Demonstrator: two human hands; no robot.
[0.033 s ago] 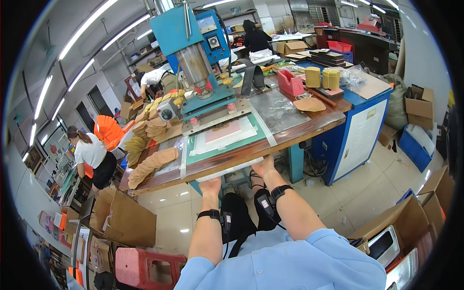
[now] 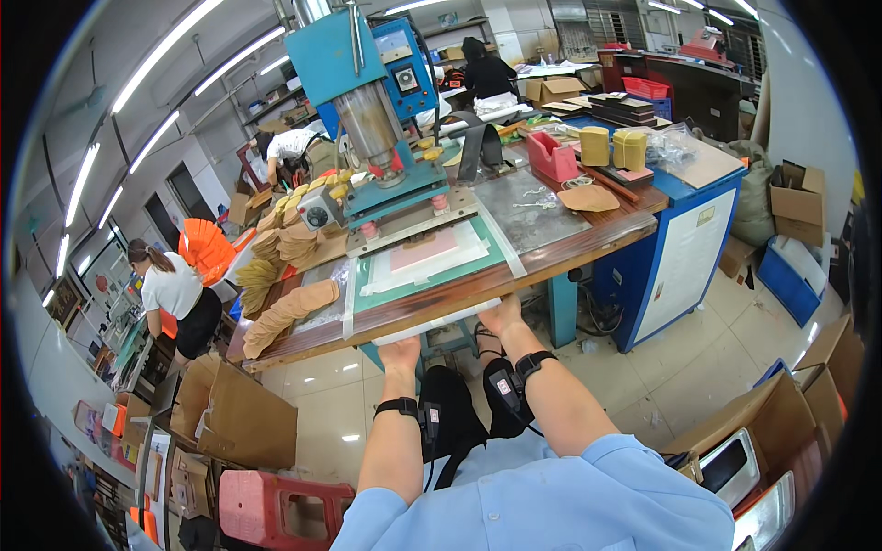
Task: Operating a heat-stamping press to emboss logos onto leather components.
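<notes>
Below the front edge of the wooden workbench (image 2: 588, 242), a long white strip, the near edge of a flat white panel (image 2: 443, 322), shows between my hands. My left hand (image 2: 400, 351) holds its left end and my right hand (image 2: 501, 315) its right end. The bench edge hides most of the fingers. Above, a blue press (image 2: 390, 197) with a steel cylinder stands on the bench. In front of it lies a green mat (image 2: 501, 248) with white sheets and a pinkish piece (image 2: 424, 252) on top.
Stacked tan cut pieces (image 2: 292, 317) lie at the bench's left. A pink tape dispenser (image 2: 551, 158) and yellow bundles (image 2: 629, 150) sit at right. A blue cabinet (image 2: 675, 248), a red stool (image 2: 276, 507) and cardboard boxes (image 2: 243, 409) stand around. Several people work beyond.
</notes>
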